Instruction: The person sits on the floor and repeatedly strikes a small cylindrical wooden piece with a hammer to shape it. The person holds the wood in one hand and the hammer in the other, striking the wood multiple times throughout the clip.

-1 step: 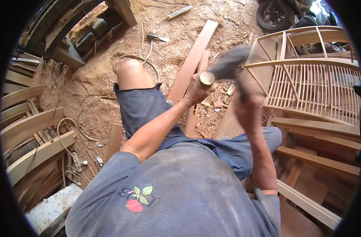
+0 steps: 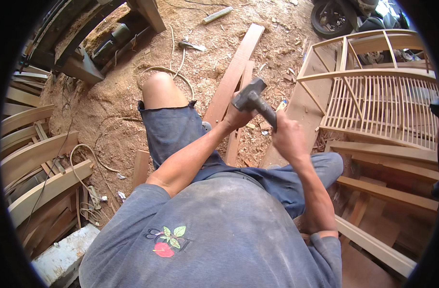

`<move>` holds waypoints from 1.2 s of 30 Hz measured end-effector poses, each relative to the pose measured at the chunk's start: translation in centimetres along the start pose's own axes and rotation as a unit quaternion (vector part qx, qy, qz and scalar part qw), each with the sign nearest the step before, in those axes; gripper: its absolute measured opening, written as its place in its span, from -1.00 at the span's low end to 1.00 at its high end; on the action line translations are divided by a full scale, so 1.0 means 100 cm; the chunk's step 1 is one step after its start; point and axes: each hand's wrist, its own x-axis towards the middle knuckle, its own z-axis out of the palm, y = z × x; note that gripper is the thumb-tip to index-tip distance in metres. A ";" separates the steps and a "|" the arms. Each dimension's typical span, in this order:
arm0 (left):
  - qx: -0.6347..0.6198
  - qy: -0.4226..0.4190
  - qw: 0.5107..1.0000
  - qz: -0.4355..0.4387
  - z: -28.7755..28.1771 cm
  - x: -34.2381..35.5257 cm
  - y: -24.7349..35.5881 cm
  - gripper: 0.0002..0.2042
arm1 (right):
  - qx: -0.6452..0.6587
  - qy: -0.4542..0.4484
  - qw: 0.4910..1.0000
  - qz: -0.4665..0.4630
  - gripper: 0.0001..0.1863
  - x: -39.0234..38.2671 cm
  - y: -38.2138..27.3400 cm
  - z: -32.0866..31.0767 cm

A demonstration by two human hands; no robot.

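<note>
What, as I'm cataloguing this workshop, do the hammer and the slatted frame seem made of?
Hammer: probably steel-headed, dark and dull with scuffed grey faces; handle dark, material unclear. Slatted frame: wood, seemingly unvarnished, given its pale tan, matte look.

The floor (image 2: 272,21) is covered with sawdust (image 2: 114,103) and small wood chips (image 2: 290,72). At its far left corner there stands a dark machine (image 2: 116,42). Along the left edge, curved boards (image 2: 39,154) are piled, and a worn white block (image 2: 66,252) is at the near left corner. By the right edge is a slatted wooden frame (image 2: 378,108), with long beams (image 2: 387,194) nearer. A black wheel (image 2: 331,19) stands at the far right, beside bright light (image 2: 391,8).
</note>
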 end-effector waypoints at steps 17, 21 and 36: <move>-0.113 -0.047 0.991 -0.048 -0.008 0.014 0.000 -0.77 | 0.080 0.270 0.933 -0.222 -0.88 0.006 -0.021 -0.030; -0.099 -0.067 0.989 -0.090 -0.009 -0.006 0.018 -0.66 | -0.064 -0.122 0.983 0.121 -0.84 -0.041 0.065 0.042; -0.074 -0.022 0.997 -0.021 -0.002 -0.007 -0.008 -0.78 | -0.097 0.200 0.950 -0.220 -0.90 -0.017 0.012 0.003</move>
